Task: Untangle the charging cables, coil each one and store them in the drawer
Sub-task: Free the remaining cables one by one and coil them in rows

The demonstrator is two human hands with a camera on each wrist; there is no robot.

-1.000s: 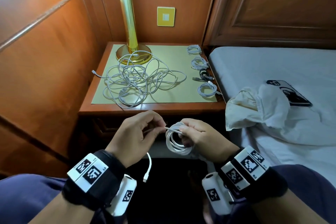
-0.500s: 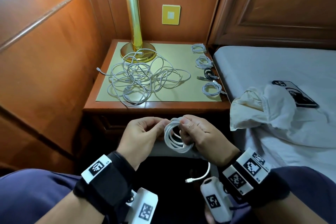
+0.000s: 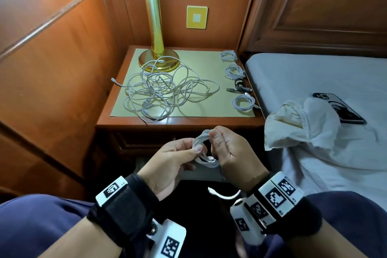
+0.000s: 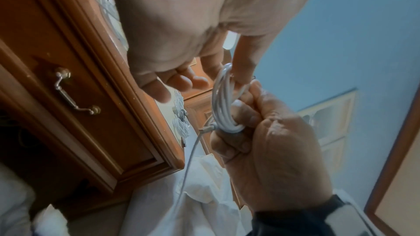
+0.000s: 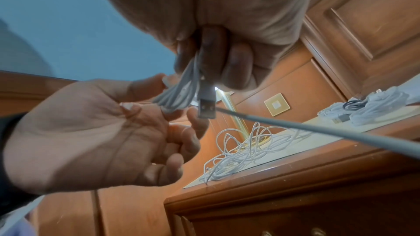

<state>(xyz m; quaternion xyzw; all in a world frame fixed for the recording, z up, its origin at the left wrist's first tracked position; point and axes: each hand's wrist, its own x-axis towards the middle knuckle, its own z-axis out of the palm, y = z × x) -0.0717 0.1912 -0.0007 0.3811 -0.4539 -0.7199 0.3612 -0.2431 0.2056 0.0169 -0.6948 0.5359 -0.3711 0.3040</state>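
A small coil of white charging cable (image 3: 204, 151) hangs between my two hands in front of the nightstand. My right hand (image 3: 213, 138) grips its right side, fingers curled through the loops (image 4: 223, 100). My left hand (image 3: 195, 148) pinches the left side with thumb and forefinger. The USB plug (image 5: 206, 103) sticks out under my right fingers. The loose tail (image 3: 222, 194) dangles below my right wrist. A tangle of white cables (image 3: 163, 90) lies on the nightstand mat. Several coiled cables (image 3: 244, 102), one black (image 3: 240, 86), line its right edge. The drawer front (image 4: 75, 92) is closed.
A brass lamp (image 3: 155, 27) stands at the back of the nightstand (image 3: 178, 121). To the right is a bed (image 3: 314, 73) with a crumpled white cloth (image 3: 297, 128) and a phone (image 3: 339, 109). Wood panelling closes off the left side.
The loose tail has swung from under my left hand to under my right wrist. The free end got shorter as another loop joined the coil, and my hands drew together.
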